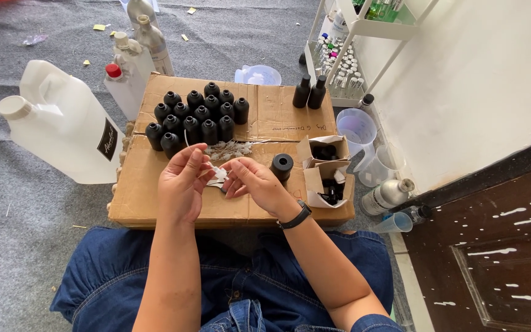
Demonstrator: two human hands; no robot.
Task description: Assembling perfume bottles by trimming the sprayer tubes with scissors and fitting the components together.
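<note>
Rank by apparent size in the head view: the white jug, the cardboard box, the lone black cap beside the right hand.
1. Cardboard box
2. White jug, though it sits nearer the edge, so only apparent size counts
3. Black cap, clearly smallest

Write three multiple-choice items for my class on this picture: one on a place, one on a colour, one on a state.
1. Where does the cluster of small bottles stand?
A. on the flattened cardboard box
B. on the carpet
C. on the white rack

2. What colour are those small bottles?
A. white
B. black
C. green

3. What do the left hand and right hand do?
A. rest flat
B. lift the big jug
C. pinch a small white piece between them

Key: 1 A, they stand on the cardboard; 2 B, all look black; 3 C, fingertips meet on the piece.
</note>
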